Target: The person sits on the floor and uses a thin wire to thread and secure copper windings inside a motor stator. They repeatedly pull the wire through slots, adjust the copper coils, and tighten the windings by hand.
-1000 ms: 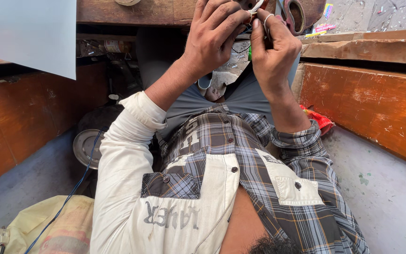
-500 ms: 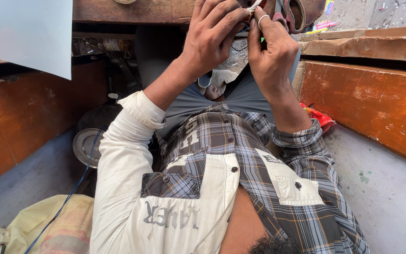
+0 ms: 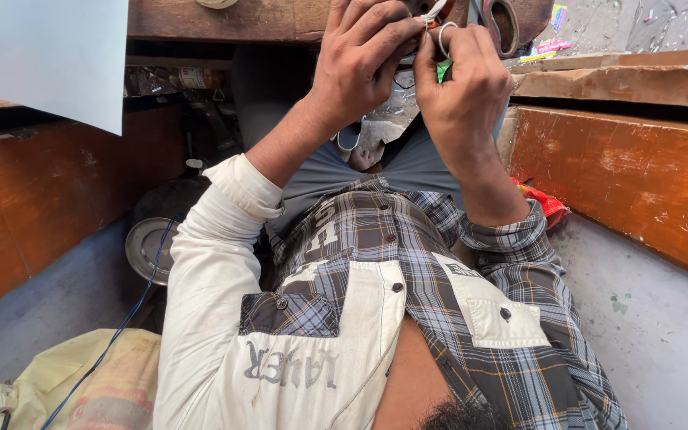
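Nearest the camera is the person's own plaid shirt (image 3: 408,318) with its cream sleeve (image 3: 216,271) pushed back at the cuff, which keeps the cloth off the work. Low on the left lies a yellow sack (image 3: 97,382) on the floor, with a blue cable (image 3: 133,318) running over it to a white plug (image 3: 1,396). Beyond that a round metal plate (image 3: 146,247) sits in the shadow beside the orange wooden wall (image 3: 33,215).

Further out, both forearms rise to the edge of a worn wooden surface (image 3: 264,20). The left hand (image 3: 364,68) is curled, its fingers pinched on a thin white wire (image 3: 433,14) near the top of the view. The right hand (image 3: 465,87) meets it knuckle to knuckle, fingers closed on the same wire, a loop of which circles one fingertip, probably to keep it taut while the other hand works. A small green piece (image 3: 444,70) shows between the two hands. Just beyond them, a pair of scissors (image 3: 503,24) lies within easy reach.
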